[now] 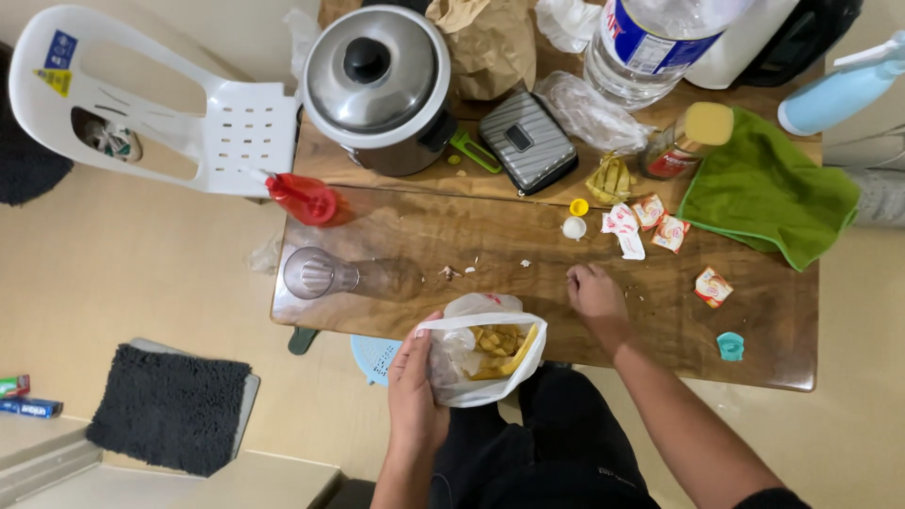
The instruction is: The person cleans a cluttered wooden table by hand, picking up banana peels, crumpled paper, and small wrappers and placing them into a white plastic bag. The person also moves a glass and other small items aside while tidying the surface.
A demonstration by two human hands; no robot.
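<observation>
Bag: white plastic bag [485,363] at lower centre, hanging off the table's [528,283] near edge, mouth open, yellow scraps [500,351] inside.
Left hand: left hand [417,391] clamped on the bag's left rim, fingers curled over it.
Right hand: right hand [596,294] on the wood just right of the bag, fingers bunched down on the tabletop; whether it pinches anything, I cannot tell.
Packets: three small red-and-white sachets [649,222] right of centre, torn; one more sachet [713,287] alone further right.
Caps: yellow cap [579,206] and white cap [573,227] touching, centre.
Labels: big clear bottle [650,47] at top, blue and red band, cut off by the frame; small jar [686,141] with yellow lid, red label, beside a green cloth [768,188].
Stickers: blue square and yellow triangle on the white chair [141,104], upper left.
Boxes: small red and blue boxes [24,398] at far left edge, partly cut off.
Hard to read: clear glass [325,273] lying at the table's left edge, nearly see-through.
Cooker: steel pot [379,87], black knob, top centre.
Open room: bare wood between glass and right hand, crumbs only; dark mat [170,407] on floor lower left.
</observation>
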